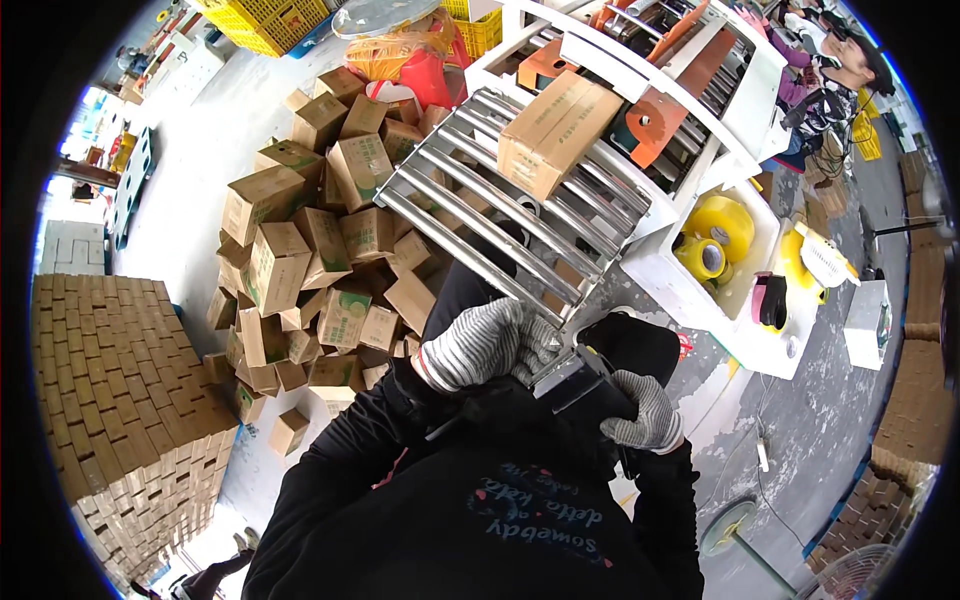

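The right hand (645, 412) is wrapped around a black handheld tool (590, 388), its fingers partly hidden behind the tool's body. The left hand (490, 345) is curled at the tool's front end; whether its fingertips pinch something there or merely rest against it, I cannot tell. Both wear striped knit gloves. The tool is in front of the person's body, just beside the near end of a roller conveyor (495, 225).

In this one head view, the likeliest trouble is at the tool's front. If that end has a sharp or sticky edge, which is too small to make out, the knit fabric could snag on it, since the left fingers are so close. The gloves also dull touch, so a loose grip by the right hand could let the tool twist or drop, perhaps onto the rollers.

A single carton (555, 135) rests on those rollers, where an accidental push could set it rolling toward the person, because nothing visible blocks it on the near side. To the left, a heap of cartons (320, 245) lies jumbled at all angles; a knock from a leg could start a slide. To the right, a white foam box (665, 300) holds yellow tape rolls (722, 225), and stepping sideways could jar it.
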### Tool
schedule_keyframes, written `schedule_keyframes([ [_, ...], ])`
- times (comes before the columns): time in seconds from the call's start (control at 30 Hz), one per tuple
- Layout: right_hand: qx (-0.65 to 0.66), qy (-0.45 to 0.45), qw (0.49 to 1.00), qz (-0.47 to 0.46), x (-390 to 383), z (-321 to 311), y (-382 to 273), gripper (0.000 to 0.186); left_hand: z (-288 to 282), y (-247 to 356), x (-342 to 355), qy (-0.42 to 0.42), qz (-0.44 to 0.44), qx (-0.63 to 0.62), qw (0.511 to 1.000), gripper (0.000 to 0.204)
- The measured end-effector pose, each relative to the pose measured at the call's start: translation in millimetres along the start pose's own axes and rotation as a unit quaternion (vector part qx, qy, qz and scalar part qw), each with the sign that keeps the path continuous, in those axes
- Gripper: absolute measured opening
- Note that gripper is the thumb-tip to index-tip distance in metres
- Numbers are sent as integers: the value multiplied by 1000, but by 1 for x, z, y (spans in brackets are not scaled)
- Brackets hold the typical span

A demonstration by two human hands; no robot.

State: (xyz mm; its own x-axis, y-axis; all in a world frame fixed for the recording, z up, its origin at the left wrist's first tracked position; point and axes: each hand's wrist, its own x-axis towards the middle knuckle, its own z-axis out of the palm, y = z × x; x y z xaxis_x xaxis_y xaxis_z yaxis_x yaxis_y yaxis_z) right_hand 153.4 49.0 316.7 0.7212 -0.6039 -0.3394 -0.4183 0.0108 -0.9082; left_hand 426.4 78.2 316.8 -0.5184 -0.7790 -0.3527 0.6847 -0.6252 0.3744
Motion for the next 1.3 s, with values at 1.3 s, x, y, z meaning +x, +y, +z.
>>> schedule_keyframes([
  [1.3, 47, 41, 996, -67, 158, -185, -28, 59, 5, 157, 137, 148, 92, 347, 922, 34],
])
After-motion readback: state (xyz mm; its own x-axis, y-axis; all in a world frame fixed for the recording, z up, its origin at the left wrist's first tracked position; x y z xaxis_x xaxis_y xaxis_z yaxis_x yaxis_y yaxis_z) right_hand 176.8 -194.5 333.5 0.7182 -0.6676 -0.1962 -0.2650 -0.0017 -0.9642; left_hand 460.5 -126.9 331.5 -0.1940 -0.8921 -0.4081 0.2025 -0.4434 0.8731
